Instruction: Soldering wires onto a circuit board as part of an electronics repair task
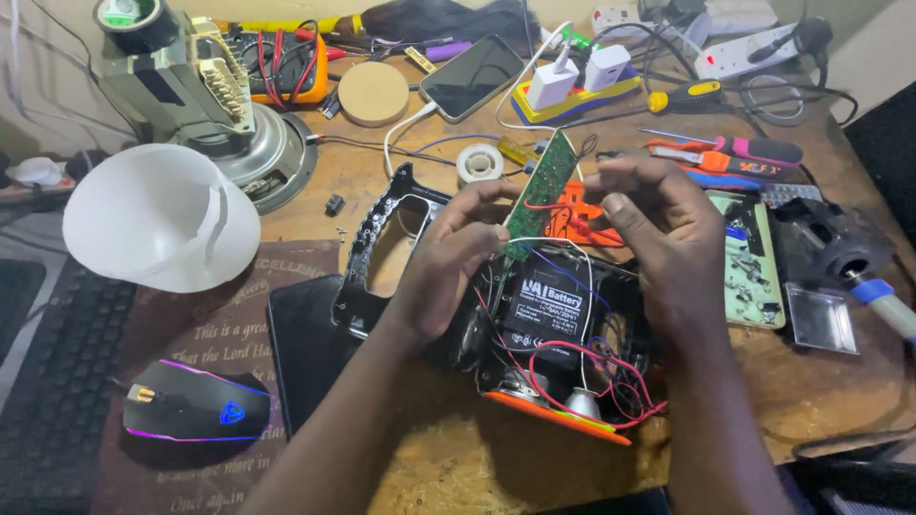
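Observation:
A green circuit board (539, 186) stands tilted above an opened black and orange lamp housing (553, 381). My left hand (448, 262) pinches the board's lower end. My right hand (658, 238) holds its right side, fingers curled by the red wires (563, 215). Red, blue and white wires run from the board down into the housing. A black rectangular battery (549, 305) lies inside the housing. The black plastic shell half (377, 238) with an oval opening lies to the left, under my left wrist.
A white plastic cone shade (157, 215) and a speaker magnet (258, 157) sit at left. A lit computer mouse (196, 401) rests on a mat, beside a keyboard (57, 372). Screwdrivers (735, 153), a phone (472, 76), chargers, a solder reel (479, 164) and a soldering iron (859, 272) crowd the back and right.

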